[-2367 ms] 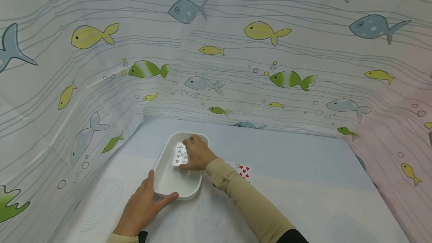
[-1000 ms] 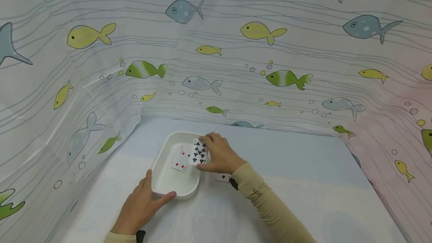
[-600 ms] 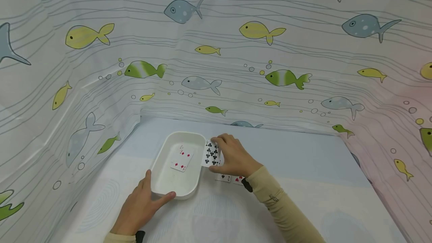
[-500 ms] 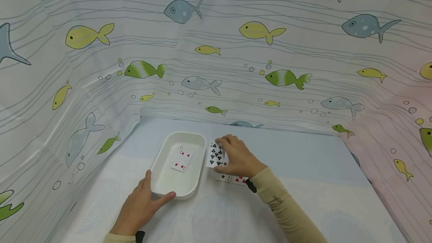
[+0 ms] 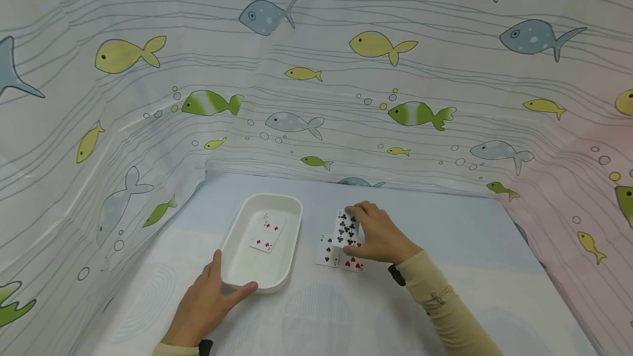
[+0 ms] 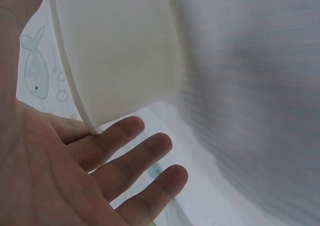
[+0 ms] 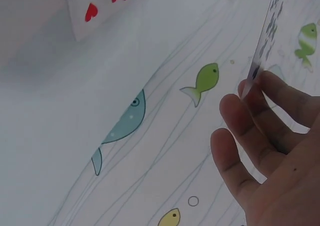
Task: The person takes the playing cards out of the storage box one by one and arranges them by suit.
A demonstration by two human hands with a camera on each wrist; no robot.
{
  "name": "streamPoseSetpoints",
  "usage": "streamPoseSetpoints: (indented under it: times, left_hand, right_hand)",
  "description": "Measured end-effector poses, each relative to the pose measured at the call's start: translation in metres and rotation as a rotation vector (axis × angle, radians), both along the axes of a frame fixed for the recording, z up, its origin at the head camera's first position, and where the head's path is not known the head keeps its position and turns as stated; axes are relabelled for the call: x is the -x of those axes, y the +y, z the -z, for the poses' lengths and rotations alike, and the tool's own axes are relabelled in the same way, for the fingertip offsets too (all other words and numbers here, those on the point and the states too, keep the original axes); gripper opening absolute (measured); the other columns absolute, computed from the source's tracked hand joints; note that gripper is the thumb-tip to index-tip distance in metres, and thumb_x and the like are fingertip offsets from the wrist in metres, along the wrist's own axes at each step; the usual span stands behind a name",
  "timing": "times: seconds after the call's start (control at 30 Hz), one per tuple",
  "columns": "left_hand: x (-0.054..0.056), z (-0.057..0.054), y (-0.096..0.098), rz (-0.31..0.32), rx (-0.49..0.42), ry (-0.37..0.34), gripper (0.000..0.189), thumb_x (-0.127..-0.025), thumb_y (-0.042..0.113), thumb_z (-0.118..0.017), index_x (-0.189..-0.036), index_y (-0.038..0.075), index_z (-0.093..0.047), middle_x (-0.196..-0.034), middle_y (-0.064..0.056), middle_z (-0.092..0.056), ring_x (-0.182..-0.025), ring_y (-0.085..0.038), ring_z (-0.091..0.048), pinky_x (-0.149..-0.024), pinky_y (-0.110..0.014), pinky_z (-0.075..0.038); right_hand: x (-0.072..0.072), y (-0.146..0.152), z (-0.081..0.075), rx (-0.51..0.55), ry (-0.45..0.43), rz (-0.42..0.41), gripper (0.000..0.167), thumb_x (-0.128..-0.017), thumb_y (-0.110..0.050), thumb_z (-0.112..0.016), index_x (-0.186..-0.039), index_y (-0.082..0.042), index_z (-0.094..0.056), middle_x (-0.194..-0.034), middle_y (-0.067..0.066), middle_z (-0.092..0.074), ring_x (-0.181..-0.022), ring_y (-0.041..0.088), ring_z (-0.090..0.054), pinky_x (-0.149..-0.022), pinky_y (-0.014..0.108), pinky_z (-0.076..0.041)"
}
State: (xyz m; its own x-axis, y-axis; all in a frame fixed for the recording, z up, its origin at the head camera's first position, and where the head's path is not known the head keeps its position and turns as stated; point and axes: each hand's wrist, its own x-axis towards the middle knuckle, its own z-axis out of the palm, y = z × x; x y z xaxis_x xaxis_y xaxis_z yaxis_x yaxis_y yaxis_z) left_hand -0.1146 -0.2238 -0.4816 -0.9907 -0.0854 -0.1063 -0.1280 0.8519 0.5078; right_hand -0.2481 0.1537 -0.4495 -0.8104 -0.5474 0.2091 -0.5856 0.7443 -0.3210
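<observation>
The clubs card [image 5: 344, 228] has left the tray: a second ago it was over the right rim of the white tray [image 5: 247, 265], and now it is well to the tray's right, pinched between thumb and fingers of the right hand [image 5: 383, 235]. The left hand [image 5: 204, 301] has kept its place at the tray's near left corner – thumb along the near rim, fingers spread and extended against the outside, not wrapped round it. As a judgement, the work is midway through shifting this card, since a diamonds card [image 5: 267, 235] lies inside the tray, towards its far end.

With the right hand farther out, more shows of the spades card [image 5: 326, 251], flat just beside the tray's right side, and of the eight of hearts [image 5: 353, 261], next one out from the tray.

The clubs card covers parts of both; whether it touches them I cannot tell. The right hand hides its right edge, and its number is too small to read. In the right wrist view it appears nearly edge-on – cut off at the top. Small marks beside the diamonds card may belong to another card beneath.
</observation>
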Motion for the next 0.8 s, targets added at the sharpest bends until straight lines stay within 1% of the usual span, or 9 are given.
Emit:
streamPoseSetpoints:
  times: [0.1,0.3,0.53,0.8]
  left_hand:
    - [0.000,0.000,0.000,0.002,0.003,0.004,0.128,-0.082,0.078,-0.063,-0.158,-0.008,-0.007,-0.150,-0.033,-0.038,-0.128,-0.051,-0.048,-0.103,-0.062,-0.041]
    - [0.000,0.001,0.000,0.004,0.001,0.007,0.128,-0.082,0.079,-0.062,-0.158,-0.008,-0.007,-0.151,-0.033,-0.037,-0.130,-0.051,-0.046,-0.104,-0.063,-0.039]
    - [0.000,0.001,0.001,0.004,0.003,0.005,0.128,-0.082,0.078,-0.062,-0.158,-0.008,-0.006,-0.150,-0.034,-0.036,-0.130,-0.051,-0.046,-0.104,-0.063,-0.039]
    - [0.001,0.001,0.000,0.008,0.001,-0.005,0.128,-0.083,0.078,-0.061,-0.158,-0.008,-0.005,-0.152,-0.034,-0.034,-0.131,-0.051,-0.045,-0.105,-0.063,-0.038]
  right_hand:
    - [-0.001,0.010,0.002,-0.004,-0.006,0.017,0.087,-0.076,-0.049,-0.086,-0.144,-0.007,-0.052,-0.137,0.009,-0.052,-0.125,0.027,-0.051,-0.107,0.049,-0.041]
    - [-0.002,0.028,0.010,0.009,0.013,0.048,0.089,-0.074,-0.046,-0.088,-0.144,-0.005,-0.052,-0.134,0.010,-0.054,-0.122,0.028,-0.053,-0.104,0.050,-0.043]
    - [-0.004,0.048,0.014,-0.018,0.012,0.076,0.088,-0.072,-0.045,-0.090,-0.140,-0.003,-0.055,-0.133,0.012,-0.055,-0.121,0.030,-0.054,-0.103,0.052,-0.045]
    - [-0.005,0.062,0.026,-0.035,-0.026,0.095,0.085,-0.073,-0.042,-0.090,-0.139,-0.002,-0.055,-0.131,0.013,-0.054,-0.118,0.029,-0.054,-0.100,0.049,-0.048]
